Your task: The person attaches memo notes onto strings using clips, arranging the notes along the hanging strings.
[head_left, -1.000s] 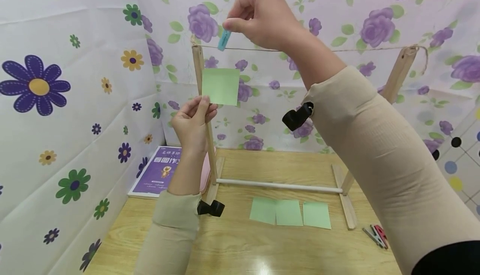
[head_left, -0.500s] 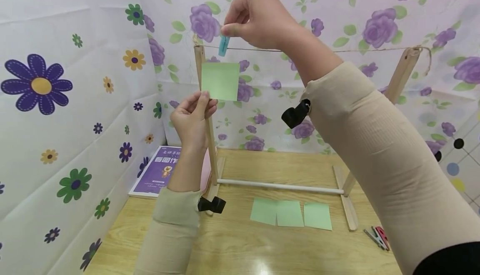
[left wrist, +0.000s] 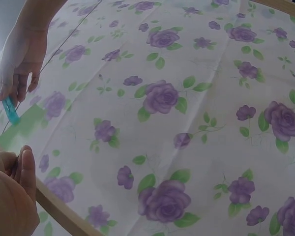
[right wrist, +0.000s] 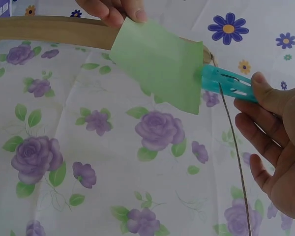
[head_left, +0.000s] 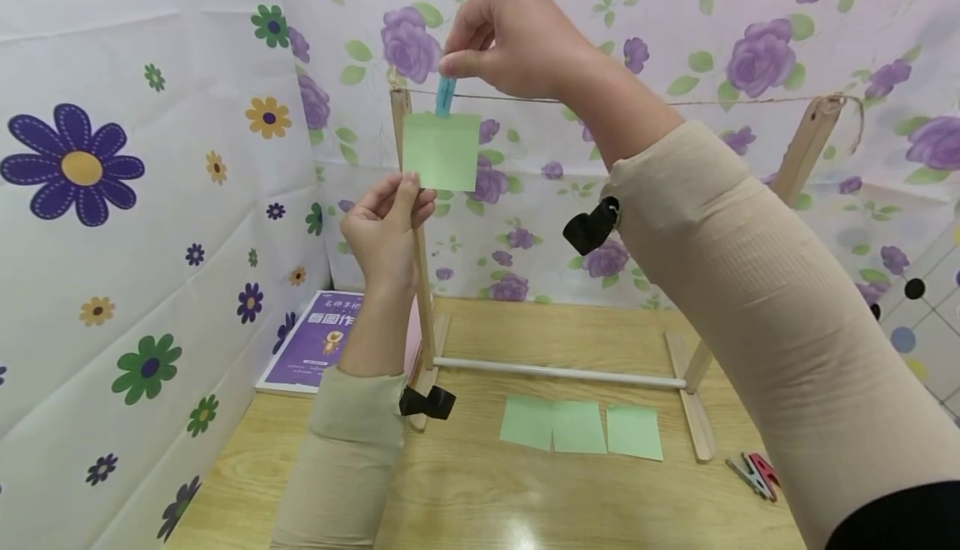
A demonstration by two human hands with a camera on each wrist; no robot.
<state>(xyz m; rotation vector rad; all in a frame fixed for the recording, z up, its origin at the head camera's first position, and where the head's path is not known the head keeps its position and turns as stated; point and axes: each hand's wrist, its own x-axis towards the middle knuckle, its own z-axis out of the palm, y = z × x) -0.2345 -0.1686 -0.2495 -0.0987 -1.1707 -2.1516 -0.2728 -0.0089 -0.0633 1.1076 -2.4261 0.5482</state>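
While the green note (head_left: 453, 154) is held up at eleven o'clock in the head view, its eight-o'clock corner is pinched by the left hand (head_left: 386, 237); the blue clip (head_left: 445, 98), gripped in the right hand (head_left: 513, 37), is set at the note's twelve-o'clock edge, where the string (head_left: 517, 99) is crossed. Whether paper is caught between the jaws cannot be told. If only a sliver is taken, the note may be lost once its corner is released; if the string is missed, note and clip may both be dropped towards the bench (head_left: 600, 504), where three further notes (head_left: 579, 427) are laid at five o'clock. By a clip pushed bluntly, the upper edge could be creased.
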